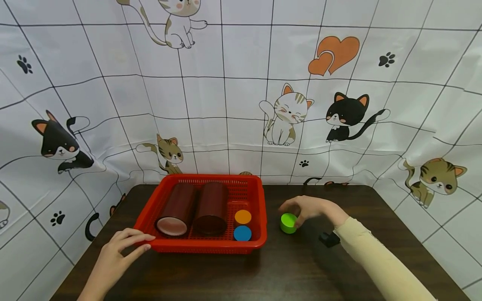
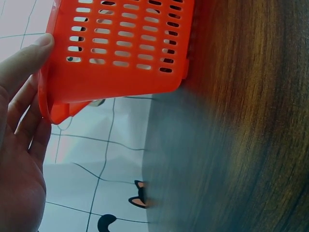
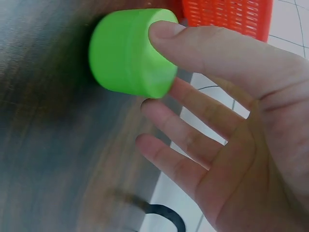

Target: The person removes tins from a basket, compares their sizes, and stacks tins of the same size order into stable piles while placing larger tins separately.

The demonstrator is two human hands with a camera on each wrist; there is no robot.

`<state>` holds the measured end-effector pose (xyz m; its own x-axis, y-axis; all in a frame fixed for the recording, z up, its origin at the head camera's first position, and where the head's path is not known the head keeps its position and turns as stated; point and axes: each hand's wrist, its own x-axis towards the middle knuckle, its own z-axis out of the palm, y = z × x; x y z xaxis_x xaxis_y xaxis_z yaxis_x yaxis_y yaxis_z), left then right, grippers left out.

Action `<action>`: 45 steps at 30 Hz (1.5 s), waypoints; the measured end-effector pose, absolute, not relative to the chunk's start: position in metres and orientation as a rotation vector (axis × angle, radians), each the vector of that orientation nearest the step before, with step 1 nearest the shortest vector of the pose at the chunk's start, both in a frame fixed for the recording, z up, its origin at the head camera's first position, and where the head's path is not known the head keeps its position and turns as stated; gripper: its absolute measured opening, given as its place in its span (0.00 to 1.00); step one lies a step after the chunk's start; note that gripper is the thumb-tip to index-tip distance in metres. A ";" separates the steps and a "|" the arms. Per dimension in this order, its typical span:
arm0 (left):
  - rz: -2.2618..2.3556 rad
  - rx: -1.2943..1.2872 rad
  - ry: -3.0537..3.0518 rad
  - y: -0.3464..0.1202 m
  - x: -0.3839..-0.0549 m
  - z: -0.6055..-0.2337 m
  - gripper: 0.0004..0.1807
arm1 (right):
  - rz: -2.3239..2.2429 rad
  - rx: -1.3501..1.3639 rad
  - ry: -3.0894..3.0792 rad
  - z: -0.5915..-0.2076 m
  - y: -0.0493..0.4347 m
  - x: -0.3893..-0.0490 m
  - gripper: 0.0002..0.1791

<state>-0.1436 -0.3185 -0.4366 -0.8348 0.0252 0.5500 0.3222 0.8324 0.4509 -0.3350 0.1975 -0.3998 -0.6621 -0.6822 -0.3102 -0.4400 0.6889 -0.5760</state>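
My left hand (image 1: 116, 256) is at the near left corner of a red plastic basket (image 1: 203, 246). In the left wrist view its thumb (image 2: 44, 41) lies on one side of the basket's rim and the fingers on the other. To the right of the basket, my right hand (image 1: 310, 209) pinches a small green round container (image 1: 288, 223) near its top. The right wrist view shows the thumb (image 3: 166, 30) on the container's upper edge, a finger behind it, and other fingers spread apart. Two dark brown cylinders (image 1: 211, 205) lie side by side inside the basket.
An orange round piece (image 1: 242, 217) and a blue one (image 1: 242, 233) sit at the basket's right end. A small black object (image 1: 329, 239) shows beside the right wrist. Behind the dark wooden table (image 1: 211, 278) hangs a white curtain (image 1: 241, 100) with cat prints.
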 end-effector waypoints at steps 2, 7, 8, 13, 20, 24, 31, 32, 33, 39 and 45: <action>-0.738 -0.258 -2.468 -0.318 -0.144 -0.437 0.18 | -0.645 -0.862 2.378 -0.395 0.197 -0.336 0.36; -0.745 -0.271 -2.456 -0.318 -0.144 -0.436 0.18 | -0.605 -0.874 2.408 -0.381 0.196 -0.339 0.37; -0.747 -0.273 -2.454 -0.318 -0.144 -0.437 0.18 | -0.598 -0.878 2.415 -0.378 0.195 -0.340 0.36; -0.751 -0.274 -2.449 -0.318 -0.144 -0.437 0.19 | -0.585 -0.877 2.441 -0.362 0.192 -0.342 0.36; -0.760 -0.276 -2.450 -0.318 -0.143 -0.438 0.18 | -0.540 -0.888 2.457 -0.340 0.181 -0.342 0.36; -0.765 -0.278 -2.445 -0.318 -0.144 -0.439 0.18 | -0.519 -0.893 2.469 -0.330 0.172 -0.344 0.36; -0.768 -0.261 -2.458 -0.319 -0.144 -0.439 0.18 | -0.468 -0.956 2.492 -0.311 0.148 -0.349 0.34; -0.765 -0.259 -2.459 -0.319 -0.144 -0.439 0.18 | -0.460 -0.960 2.498 -0.308 0.144 -0.351 0.35; -0.765 -0.258 -2.460 -0.319 -0.144 -0.439 0.18 | -0.461 -0.955 2.499 -0.305 0.140 -0.352 0.35; -0.770 -0.244 -2.467 -0.319 -0.143 -0.441 0.18 | -0.443 -0.976 2.486 -0.292 0.110 -0.353 0.35; -0.779 -0.250 -2.463 -0.320 -0.144 -0.439 0.17 | -0.419 -1.016 2.487 -0.289 0.082 -0.353 0.33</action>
<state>-0.1439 -0.3197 -0.4391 -0.8371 0.0135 0.5469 0.3255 0.8159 0.4779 -0.3534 0.0815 -0.2890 -0.6452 -0.7166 -0.2649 -0.5903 0.6877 -0.4227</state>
